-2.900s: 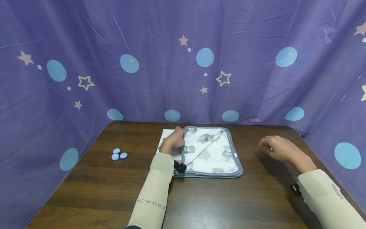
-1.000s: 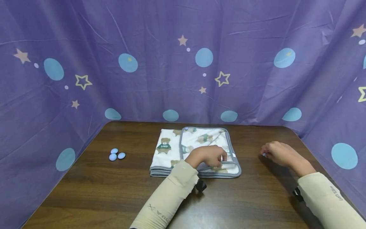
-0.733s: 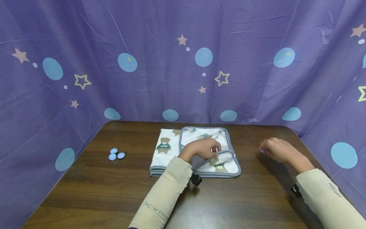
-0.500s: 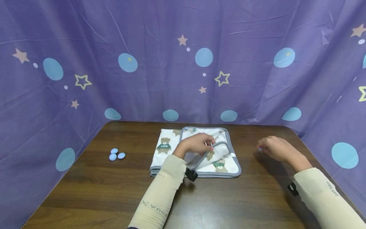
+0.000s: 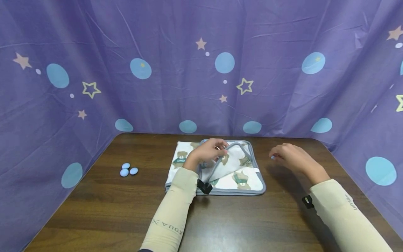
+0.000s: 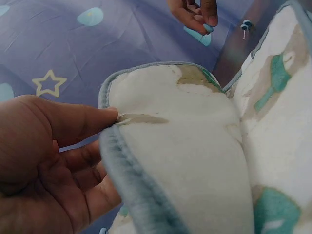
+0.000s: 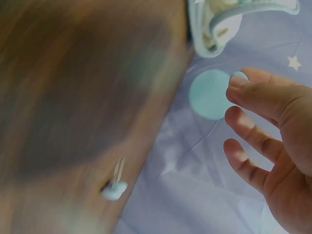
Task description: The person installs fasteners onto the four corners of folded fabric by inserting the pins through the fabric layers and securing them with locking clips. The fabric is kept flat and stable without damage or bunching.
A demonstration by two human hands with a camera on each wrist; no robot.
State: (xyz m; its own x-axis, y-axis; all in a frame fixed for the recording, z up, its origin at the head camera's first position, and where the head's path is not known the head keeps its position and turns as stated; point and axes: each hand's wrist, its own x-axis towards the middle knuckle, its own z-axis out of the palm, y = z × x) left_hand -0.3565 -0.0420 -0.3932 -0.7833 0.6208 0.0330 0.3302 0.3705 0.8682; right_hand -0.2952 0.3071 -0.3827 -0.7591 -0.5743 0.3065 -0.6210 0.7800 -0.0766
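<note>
A folded white blanket [image 5: 176, 171] with a teddy-bear print and grey-blue edging lies at the far middle of the table. My left hand [image 5: 207, 152] pinches the edging of its top layer between thumb and fingers. That flap [image 6: 180, 131] is lifted and folded back, baring bear print beneath. To the blanket's right, my right hand [image 5: 291, 161] is held above the table, apart from the cloth. Between its thumb and index finger it pinches a small light-blue rounded piece [image 7: 239, 76]; the fingers hide most of it. Its other fingers are loosely bent.
Three light-blue oval pieces [image 5: 129, 169] sit together on the table's left. In the right wrist view a small pale-blue piece with thin metal prongs [image 7: 115, 191] lies on the brown wooden table [image 5: 252, 224]. A purple curtain [image 5: 176, 98] stands behind and at both sides.
My left hand went from the blanket's far left to its near edge, took hold there and drew the flap up, back and leftward. My right hand has moved left, nearer the blanket.
</note>
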